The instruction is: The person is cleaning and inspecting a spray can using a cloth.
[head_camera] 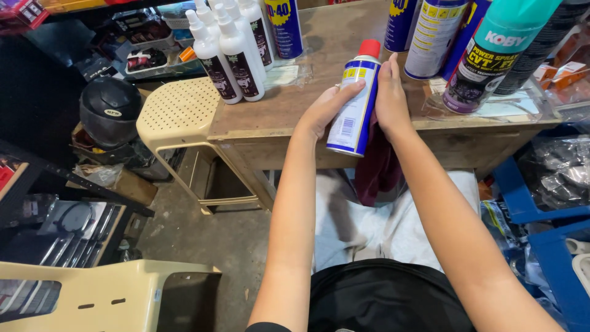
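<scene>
Hands meet around a blue spray can (355, 104) with a red cap, held tilted over the near edge of the wooden desk (289, 110), above the person's lap. The left hand (326, 110) wraps the can from the side, fingers curled across its yellow and white label, so the can is steadied rather than standing on its own. The right hand (391, 98) lies flat against the other side, and a dark maroon cloth (376, 166) hangs below it; the palm seems to press the cloth to the can, though whether the fingers pinch it is hidden. Tilting brings the can's side up toward the cloth.

Further back on the desk stand white spray bottles (230, 52) in a tight group and taller aerosol cans (442, 37), upright and well apart from the held one. A cream plastic stool (178, 114) sits just beside the desk.
</scene>
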